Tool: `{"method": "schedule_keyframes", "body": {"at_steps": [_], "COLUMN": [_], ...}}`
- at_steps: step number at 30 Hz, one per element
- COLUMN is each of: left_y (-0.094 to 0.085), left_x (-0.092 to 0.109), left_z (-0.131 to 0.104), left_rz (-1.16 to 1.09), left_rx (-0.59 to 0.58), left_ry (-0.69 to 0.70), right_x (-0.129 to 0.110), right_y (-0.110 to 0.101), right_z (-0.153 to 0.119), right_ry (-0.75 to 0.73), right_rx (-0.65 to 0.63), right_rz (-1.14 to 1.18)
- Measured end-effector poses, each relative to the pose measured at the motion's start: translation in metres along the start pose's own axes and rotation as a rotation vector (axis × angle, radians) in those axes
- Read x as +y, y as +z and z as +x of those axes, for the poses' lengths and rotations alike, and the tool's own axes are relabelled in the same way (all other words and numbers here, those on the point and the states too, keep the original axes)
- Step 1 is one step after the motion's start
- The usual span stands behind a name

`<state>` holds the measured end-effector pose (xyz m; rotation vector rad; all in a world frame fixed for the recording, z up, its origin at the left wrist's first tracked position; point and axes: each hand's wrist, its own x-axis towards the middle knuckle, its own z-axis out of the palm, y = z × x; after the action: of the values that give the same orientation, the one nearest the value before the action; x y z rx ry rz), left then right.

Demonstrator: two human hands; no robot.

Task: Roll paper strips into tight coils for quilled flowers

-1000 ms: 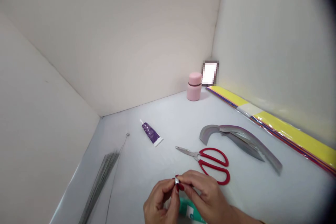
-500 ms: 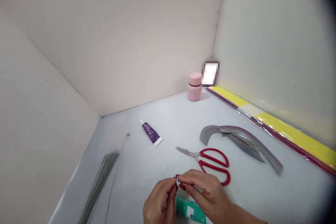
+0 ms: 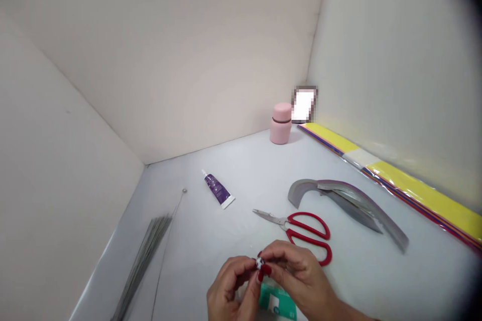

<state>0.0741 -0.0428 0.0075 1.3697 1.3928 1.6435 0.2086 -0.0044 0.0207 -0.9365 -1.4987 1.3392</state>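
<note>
Silvery piece [image 3: 259, 263], small, one: set between left hand [image 3: 231, 288] and right hand [image 3: 298, 272].
Both hands pinch it at thumb and fingertips, neither nearer; it lies right of the left hand, left of the right. Long axis: too small to tell. Green packet [image 3: 279, 303] below; red-handled scissors [image 3: 282, 221] just beyond the right hand.

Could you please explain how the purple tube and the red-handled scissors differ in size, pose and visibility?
The purple tube is smaller; the red-handled scissors are longer. The tube's nozzle points away from the person and slightly left, whereas the scissors' blades point mainly left. The tube is fully visible, while the right hand partly hides the scissors. Both lie on the table.
</note>
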Motion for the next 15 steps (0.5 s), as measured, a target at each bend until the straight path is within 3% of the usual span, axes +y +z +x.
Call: {"method": "schedule_keyframes", "body": {"at_steps": [5, 8, 12, 15], "left_y": [-0.004, -0.005, -0.003, -0.001], "left_x": [0.003, 0.006, 0.010, 0.011], "left_z": [0.003, 0.004, 0.004, 0.002], "left_rz": [0.151, 0.151, 0.088, -0.039], "left_rx": [0.042, 0.024, 0.016, 0.023], "left_ry": [0.119, 0.117, 0.025, -0.118], "right_x": [-0.012, -0.013, -0.010, -0.010], "right_y": [-0.009, -0.013, -0.014, -0.011], "right_z": [0.004, 0.006, 0.006, 0.005], "right_ry": [-0.108, -0.207, -0.160, -0.067], "right_rx": [-0.091, -0.170, -0.170, -0.156], "right_rz": [-0.212, -0.326, -0.321, -0.245]}}
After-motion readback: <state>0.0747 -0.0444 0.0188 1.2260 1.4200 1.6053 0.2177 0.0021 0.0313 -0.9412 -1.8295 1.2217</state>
